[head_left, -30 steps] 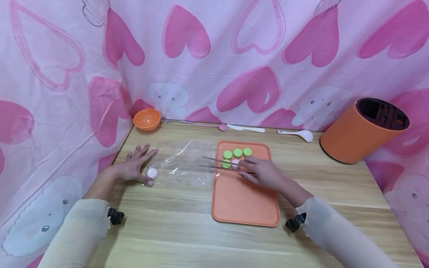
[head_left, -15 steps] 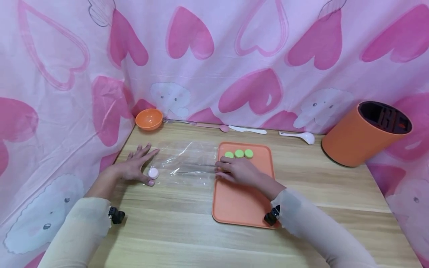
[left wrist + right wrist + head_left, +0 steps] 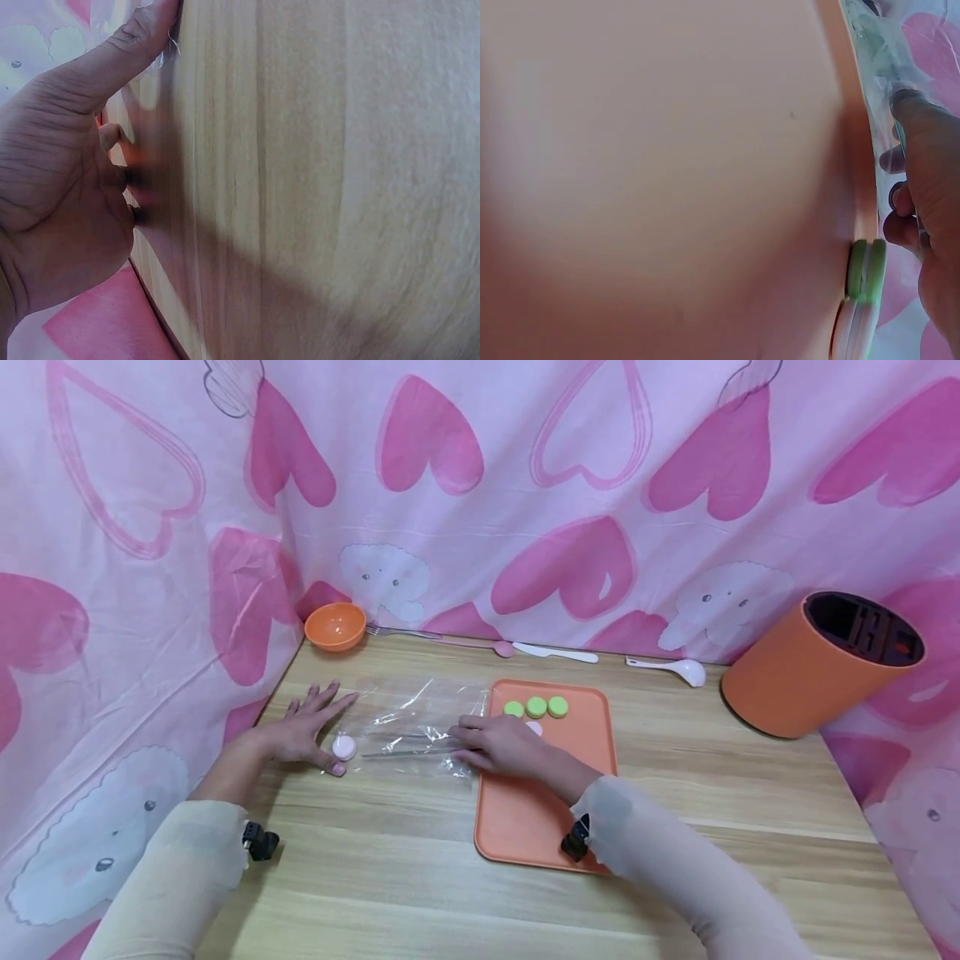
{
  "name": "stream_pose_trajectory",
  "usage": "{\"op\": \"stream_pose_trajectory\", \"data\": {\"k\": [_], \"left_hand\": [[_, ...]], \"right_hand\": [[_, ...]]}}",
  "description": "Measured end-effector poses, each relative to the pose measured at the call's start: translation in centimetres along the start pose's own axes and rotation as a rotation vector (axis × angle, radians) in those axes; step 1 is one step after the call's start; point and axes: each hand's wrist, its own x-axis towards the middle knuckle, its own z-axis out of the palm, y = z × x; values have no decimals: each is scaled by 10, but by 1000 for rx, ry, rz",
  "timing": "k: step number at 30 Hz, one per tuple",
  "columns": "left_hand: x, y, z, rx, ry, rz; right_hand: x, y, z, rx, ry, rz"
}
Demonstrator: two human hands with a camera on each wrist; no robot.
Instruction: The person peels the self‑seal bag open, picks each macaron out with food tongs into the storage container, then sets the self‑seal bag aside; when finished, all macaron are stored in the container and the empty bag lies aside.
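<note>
My left hand (image 3: pixel 311 732) lies flat on the wooden table (image 3: pixel 420 868) with fingers spread, at the left end of a clear plastic bag (image 3: pixel 408 714). A pale pink macaron (image 3: pixel 344 747) sits at its thumb tip. My right hand (image 3: pixel 491 745) grips thin metal tongs (image 3: pixel 405 751) at the left edge of the orange tray (image 3: pixel 540 814), and the tongs point left over the bag. Three green macarons (image 3: pixel 536 707) stand in a row at the tray's far end, with a pale one (image 3: pixel 535 727) just behind my right hand. In the right wrist view a green macaron (image 3: pixel 866 270) sits close to my curled fingers (image 3: pixel 922 172).
An orange bowl (image 3: pixel 335 626), a fork (image 3: pixel 401 632), a white knife (image 3: pixel 558 652) and a white spoon (image 3: pixel 671 667) lie along the back edge. An orange cylindrical holder (image 3: pixel 821 664) stands at the right. Pink heart cloth (image 3: pixel 480 485) walls the back and left sides.
My right hand slid left with the tongs, from over the macarons on the tray to the tray's left edge, so the tongs now reach over the bag. The left hand stayed put.
</note>
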Motion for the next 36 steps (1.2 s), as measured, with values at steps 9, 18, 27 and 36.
{"op": "stream_pose_trajectory", "data": {"k": [9, 18, 27, 36], "left_hand": [[-1, 2, 0, -11, 0, -6], [1, 0, -1, -24, -6, -4], [-2, 3, -2, -27, -5, 2], [-1, 3, -1, -29, -4, -13]], "right_hand": [[13, -6, 5, 56, -37, 12], [23, -9, 13, 94, -46, 24], [24, -14, 14, 83, -20, 33], [9, -7, 3, 66, 9, 80]]}}
